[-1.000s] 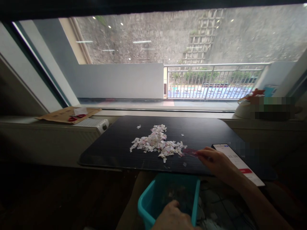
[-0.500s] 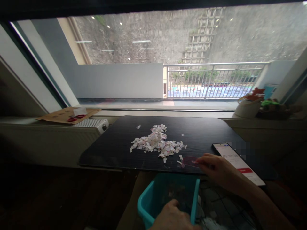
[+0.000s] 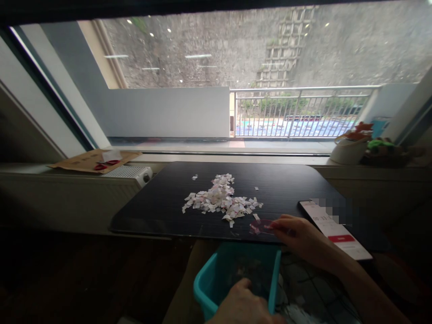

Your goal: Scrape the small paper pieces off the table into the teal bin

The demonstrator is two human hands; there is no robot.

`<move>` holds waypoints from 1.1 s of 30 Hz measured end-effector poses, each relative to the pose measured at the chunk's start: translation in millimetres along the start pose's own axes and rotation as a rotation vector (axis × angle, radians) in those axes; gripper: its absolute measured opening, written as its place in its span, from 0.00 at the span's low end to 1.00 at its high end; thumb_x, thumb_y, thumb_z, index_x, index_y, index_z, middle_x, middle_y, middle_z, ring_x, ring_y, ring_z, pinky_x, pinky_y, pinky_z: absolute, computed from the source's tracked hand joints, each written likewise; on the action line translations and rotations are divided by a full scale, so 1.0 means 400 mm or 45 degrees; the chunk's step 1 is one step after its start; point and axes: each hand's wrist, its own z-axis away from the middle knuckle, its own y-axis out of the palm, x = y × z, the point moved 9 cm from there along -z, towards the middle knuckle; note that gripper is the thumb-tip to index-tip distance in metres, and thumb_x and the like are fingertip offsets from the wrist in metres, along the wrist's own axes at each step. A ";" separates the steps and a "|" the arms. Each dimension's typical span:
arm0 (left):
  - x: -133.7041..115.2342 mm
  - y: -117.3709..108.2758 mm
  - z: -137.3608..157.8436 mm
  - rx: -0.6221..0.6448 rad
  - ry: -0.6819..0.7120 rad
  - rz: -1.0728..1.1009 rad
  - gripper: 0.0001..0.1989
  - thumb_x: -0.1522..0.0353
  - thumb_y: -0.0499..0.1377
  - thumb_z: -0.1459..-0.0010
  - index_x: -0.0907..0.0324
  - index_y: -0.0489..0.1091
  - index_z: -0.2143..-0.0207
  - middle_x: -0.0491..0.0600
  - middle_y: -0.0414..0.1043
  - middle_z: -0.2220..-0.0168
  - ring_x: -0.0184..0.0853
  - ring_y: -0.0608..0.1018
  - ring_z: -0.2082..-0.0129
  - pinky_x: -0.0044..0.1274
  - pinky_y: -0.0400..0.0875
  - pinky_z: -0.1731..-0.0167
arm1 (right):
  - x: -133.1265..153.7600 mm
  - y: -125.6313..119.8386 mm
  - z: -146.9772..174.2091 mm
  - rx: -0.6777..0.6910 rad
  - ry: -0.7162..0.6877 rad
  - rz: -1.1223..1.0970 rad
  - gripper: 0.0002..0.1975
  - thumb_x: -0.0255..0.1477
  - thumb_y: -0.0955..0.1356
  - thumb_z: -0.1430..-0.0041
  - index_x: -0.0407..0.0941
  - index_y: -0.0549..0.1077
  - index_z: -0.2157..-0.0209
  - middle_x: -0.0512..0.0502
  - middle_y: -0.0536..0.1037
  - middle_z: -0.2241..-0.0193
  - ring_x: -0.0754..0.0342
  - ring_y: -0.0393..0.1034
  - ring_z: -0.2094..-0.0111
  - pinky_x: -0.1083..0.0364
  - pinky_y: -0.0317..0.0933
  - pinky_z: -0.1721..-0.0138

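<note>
My right hand [image 3: 297, 236] is closed on a thin, see-through pink piece [image 3: 265, 226], held low over the front of the dark table. What kind of thing it is I cannot make out. Bits of paper show at its left end; whether on or under it is unclear. Just beyond lies a heap of small white paper scraps [image 3: 219, 198]. Below the table's front edge stands a turquoise bin [image 3: 205, 285] with dim contents. My left hand [image 3: 243, 303] grips the bin's near rim, its fingertips partly hidden.
A phone [image 3: 337, 231] with a lit screen lies beside my right wrist on the black table [image 3: 286, 180]. At the far left, red-handled scissors [image 3: 106, 165] rest on a brown paper envelope [image 3: 74, 163]. A white pot [image 3: 349, 150] stands on the sill at right.
My right hand has slid slightly left with the pink piece, which now reaches the loose scraps at the table's front. My left hand and the bin stay nearly where they were.
</note>
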 end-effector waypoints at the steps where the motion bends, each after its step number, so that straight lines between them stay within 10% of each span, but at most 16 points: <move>1: 0.000 -0.003 0.001 -0.025 -0.002 -0.008 0.04 0.66 0.61 0.40 0.57 0.73 0.67 0.48 0.76 0.75 0.38 0.77 0.77 0.29 0.68 0.66 | 0.002 -0.001 0.001 -0.013 0.002 -0.002 0.13 0.31 0.62 0.39 0.45 0.78 0.69 0.50 0.76 0.72 0.58 0.67 0.74 0.59 0.58 0.72; 33: -0.003 -0.012 0.010 -0.158 0.014 -0.052 0.06 0.64 0.62 0.41 0.55 0.73 0.70 0.42 0.73 0.80 0.33 0.73 0.82 0.27 0.68 0.66 | -0.066 -0.003 0.028 -0.079 0.113 -0.034 0.13 0.35 0.63 0.38 0.46 0.77 0.64 0.50 0.74 0.71 0.57 0.65 0.73 0.58 0.57 0.71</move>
